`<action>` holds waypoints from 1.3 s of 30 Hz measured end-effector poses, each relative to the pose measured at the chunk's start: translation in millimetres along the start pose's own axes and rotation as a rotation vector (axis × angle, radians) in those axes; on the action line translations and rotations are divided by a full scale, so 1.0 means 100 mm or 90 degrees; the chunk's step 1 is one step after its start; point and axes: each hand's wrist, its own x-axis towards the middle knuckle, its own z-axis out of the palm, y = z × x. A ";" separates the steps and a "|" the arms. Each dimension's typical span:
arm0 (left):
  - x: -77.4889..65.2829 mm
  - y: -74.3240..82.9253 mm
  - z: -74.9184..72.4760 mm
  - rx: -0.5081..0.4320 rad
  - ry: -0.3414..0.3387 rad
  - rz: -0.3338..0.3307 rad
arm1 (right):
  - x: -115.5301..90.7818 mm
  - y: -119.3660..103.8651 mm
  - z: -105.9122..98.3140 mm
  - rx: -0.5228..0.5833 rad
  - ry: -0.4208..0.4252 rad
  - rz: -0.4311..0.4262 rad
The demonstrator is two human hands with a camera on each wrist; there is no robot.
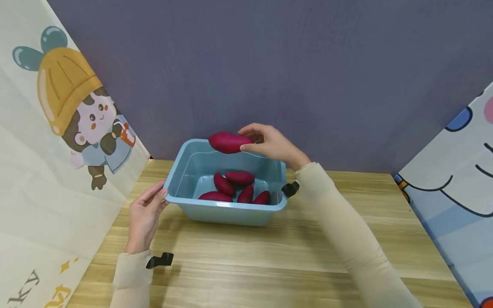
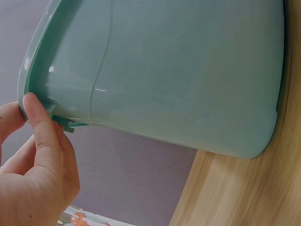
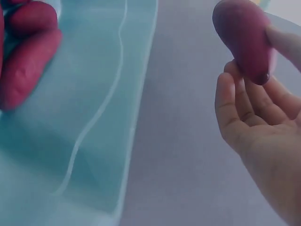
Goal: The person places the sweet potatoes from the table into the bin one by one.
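A light blue plastic basin stands on the wooden table against the back wall. Inside it lie several red-purple sweet potatoes, grouped toward the near side. My right hand holds another sweet potato above the basin's far rim, thumb on one side and fingers on the other; the right wrist view shows its pointed end near the fingers. At the basin's left corner, my left hand pinches the rim between thumb and fingers, as the left wrist view also shows.
The wooden table extends toward me and to the right of the basin. A grey-purple wall rises directly behind. Printed cloth panels flank the table, one with a cartoon child on the left, another on the right.
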 end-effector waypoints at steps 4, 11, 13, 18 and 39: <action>0.00 0.01 -0.01 -0.003 0.004 -0.002 | 0.14 0.06 0.19 -0.022 -0.027 0.013; 0.01 0.00 -0.02 -0.001 0.001 0.002 | 0.32 0.22 0.52 -0.104 -0.102 0.061; 0.01 0.00 -0.02 0.001 0.005 0.003 | 0.37 0.26 0.60 -0.152 -0.133 0.075; 0.02 -0.01 -0.01 0.006 0.012 0.000 | 0.43 0.31 0.76 -0.239 -0.205 0.108; 0.03 -0.03 0.03 -0.006 0.010 0.016 | 0.38 0.24 0.78 -0.275 -0.254 0.129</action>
